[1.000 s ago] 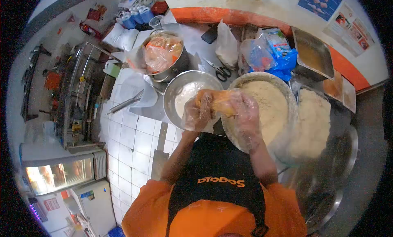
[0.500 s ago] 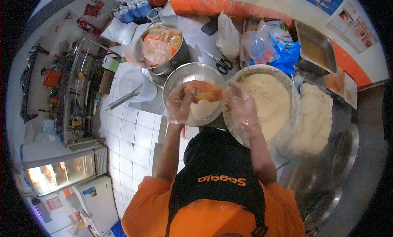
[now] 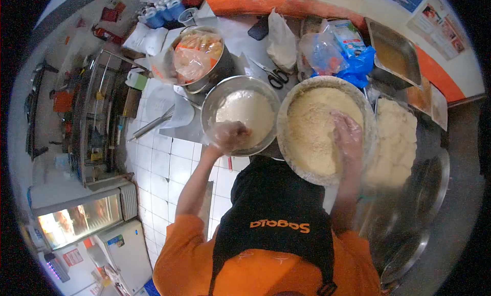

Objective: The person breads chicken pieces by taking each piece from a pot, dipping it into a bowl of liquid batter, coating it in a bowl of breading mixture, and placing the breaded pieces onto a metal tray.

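Observation:
My left hand [image 3: 230, 136], in a clear glove, is closed at the near edge of a steel bowl [image 3: 205, 111] of white batter [image 3: 245, 109]. A bit of orange meat [image 3: 249, 133] shows at its fingertips; the rest is hidden. My right hand [image 3: 349, 133], also gloved, is over the pale flour [image 3: 314, 127] in a large round bowl [image 3: 286, 160], fingers bent and slightly apart, with nothing seen in them.
Behind stand a pot [image 3: 220, 73] with bagged food, scissors [image 3: 277, 78], a phone [image 3: 259, 28], a white bag [image 3: 281, 43] and blue plastic [image 3: 361, 66]. A whisk [image 3: 153, 124] lies left. A floury tray [image 3: 394, 142] and a metal pan [image 3: 394, 53] are right.
The orange meat, earlier between both hands above the bowls, is now mostly out of sight at my left hand, lowered to the batter. My right hand has moved right over the flour and opened.

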Tool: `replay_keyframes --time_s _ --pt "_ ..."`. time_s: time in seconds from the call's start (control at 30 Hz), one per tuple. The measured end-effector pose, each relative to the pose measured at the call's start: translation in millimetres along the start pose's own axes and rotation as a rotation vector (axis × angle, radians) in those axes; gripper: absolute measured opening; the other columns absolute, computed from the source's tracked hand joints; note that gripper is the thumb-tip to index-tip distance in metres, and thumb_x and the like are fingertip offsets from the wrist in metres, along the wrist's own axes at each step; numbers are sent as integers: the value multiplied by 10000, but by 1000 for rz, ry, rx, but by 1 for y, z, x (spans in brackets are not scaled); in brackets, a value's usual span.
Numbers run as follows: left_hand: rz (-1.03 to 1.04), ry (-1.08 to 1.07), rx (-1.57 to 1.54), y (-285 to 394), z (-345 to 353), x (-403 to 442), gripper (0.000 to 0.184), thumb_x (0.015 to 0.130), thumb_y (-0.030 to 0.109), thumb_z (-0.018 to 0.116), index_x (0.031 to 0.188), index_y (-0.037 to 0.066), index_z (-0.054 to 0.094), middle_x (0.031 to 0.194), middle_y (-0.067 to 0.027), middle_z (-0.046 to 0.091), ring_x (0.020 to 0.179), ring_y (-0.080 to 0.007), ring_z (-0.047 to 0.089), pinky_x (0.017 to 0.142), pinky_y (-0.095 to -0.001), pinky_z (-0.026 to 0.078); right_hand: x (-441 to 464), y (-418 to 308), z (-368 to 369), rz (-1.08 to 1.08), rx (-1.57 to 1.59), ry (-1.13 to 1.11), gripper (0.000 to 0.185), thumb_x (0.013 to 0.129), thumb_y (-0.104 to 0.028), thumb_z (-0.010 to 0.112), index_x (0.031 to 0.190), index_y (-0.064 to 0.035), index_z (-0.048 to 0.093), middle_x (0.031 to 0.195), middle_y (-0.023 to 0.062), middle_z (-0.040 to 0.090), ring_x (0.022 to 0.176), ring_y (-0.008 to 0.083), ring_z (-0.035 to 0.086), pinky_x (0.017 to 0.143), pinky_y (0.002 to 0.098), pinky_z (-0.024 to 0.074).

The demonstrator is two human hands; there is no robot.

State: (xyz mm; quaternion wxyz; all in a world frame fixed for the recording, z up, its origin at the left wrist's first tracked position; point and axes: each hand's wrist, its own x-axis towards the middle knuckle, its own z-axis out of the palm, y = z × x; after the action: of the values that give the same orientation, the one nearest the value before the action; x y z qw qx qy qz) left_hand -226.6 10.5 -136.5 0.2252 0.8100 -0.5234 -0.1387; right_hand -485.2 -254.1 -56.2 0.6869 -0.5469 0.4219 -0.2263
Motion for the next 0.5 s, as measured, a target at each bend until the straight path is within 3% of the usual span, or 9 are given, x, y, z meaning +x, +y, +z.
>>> replay_keyframes --time_s 0.03,0.1,0.17,0.2,0.23,0.27,0.4,0.47,0.5 --pt "7 -6 0 -4 -2 2 236 830 357 731 887 130 699 797 -120 704 722 -312 673 659 -427 527 6 15 -11 -32 -12 -32 278 927 -135 667 1173 -5 659 903 4 667 704 59 519 644 221 423" --pt "-147 183 -282 -14 -6 10 266 835 386 728 889 126 703 783 -131 699 704 -306 669 644 -439 527 6 16 -11 -62 -22 -61 335 915 -150 684 1214 -7 639 964 22 670 742 75 547 669 219 445" --pt "-108 202 -226 -20 -6 21 301 839 413 717 878 117 681 789 -152 695 725 -321 677 641 -453 530 4 14 -4 -177 -374 -93 584 857 -209 743 1367 -31 521 1185 119 645 996 197 617 875 292 489" --pt "-208 63 19 -20 -2 27 318 855 426 694 887 111 677 823 -154 705 753 -327 684 676 -450 530 8 22 -3 -172 -374 -90 584 857 -209 743 1367 -31 521 1185 119 645 996 197 617 875 292 489" --pt "-300 -77 266 -19 3 30 336 870 439 672 896 104 673 858 -157 715 780 -333 692 711 -447 531 18 38 1 -469 -751 -80 703 820 -242 765 1420 -51 453 1270 174 596 1136 261 561 984 343 434" --pt "-324 -88 266 -19 14 34 384 877 480 635 899 97 647 871 -173 713 801 -373 684 715 -489 522 28 51 4 -768 -1125 -62 824 783 -275 788 1472 -70 385 1355 229 547 1276 325 505 1092 394 380" --pt "-305 -62 155 -25 33 42 360 839 431 701 921 87 636 839 -168 710 779 -337 697 687 -464 531 41 65 21 -729 -1417 -50 861 769 -319 772 1488 -93 357 1372 239 532 1353 357 426 1154 454 294" --pt "-366 98 -126 -21 22 37 322 811 332 757 903 53 624 788 -152 701 750 -272 702 643 -407 533 40 57 18 -431 -1492 -304 821 784 -336 739 1481 -103 373 1373 198 546 1336 346 448 1137 473 320" --pt "-360 91 -129 -33 25 32 322 811 332 757 903 53 624 788 -152 701 750 -272 702 643 -407 533 45 73 10 -422 -1494 -298 821 784 -336 739 1481 -103 373 1373 198 546 1336 346 448 1137 473 320"
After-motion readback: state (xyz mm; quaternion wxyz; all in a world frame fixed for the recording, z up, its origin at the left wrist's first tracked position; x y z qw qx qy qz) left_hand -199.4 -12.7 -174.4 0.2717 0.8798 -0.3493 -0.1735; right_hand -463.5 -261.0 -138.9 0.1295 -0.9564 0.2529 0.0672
